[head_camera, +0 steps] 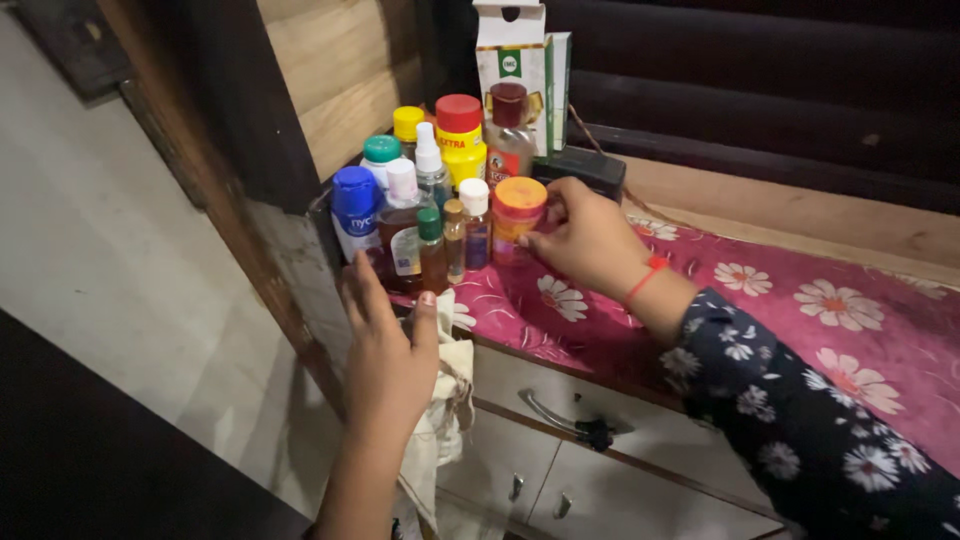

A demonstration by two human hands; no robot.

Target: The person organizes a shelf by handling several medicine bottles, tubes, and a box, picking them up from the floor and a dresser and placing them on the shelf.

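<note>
Bottles crowd the bench corner: a blue-capped bottle at the left edge, small vials beside it. My left hand, fingers spread and open, presses a pale cloth against the bench edge. My right hand is clamped around the orange-lidded jar, wrist bent inward. I judge I'm shifting the jar; lifting it cleanly calls for clearing the neighbouring bottles.

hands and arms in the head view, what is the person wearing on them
The right hand has a thin red thread band at the wrist and a dark navy sleeve printed with small white flowers. The left hand and forearm are bare, with no sleeve or band visible.
</note>
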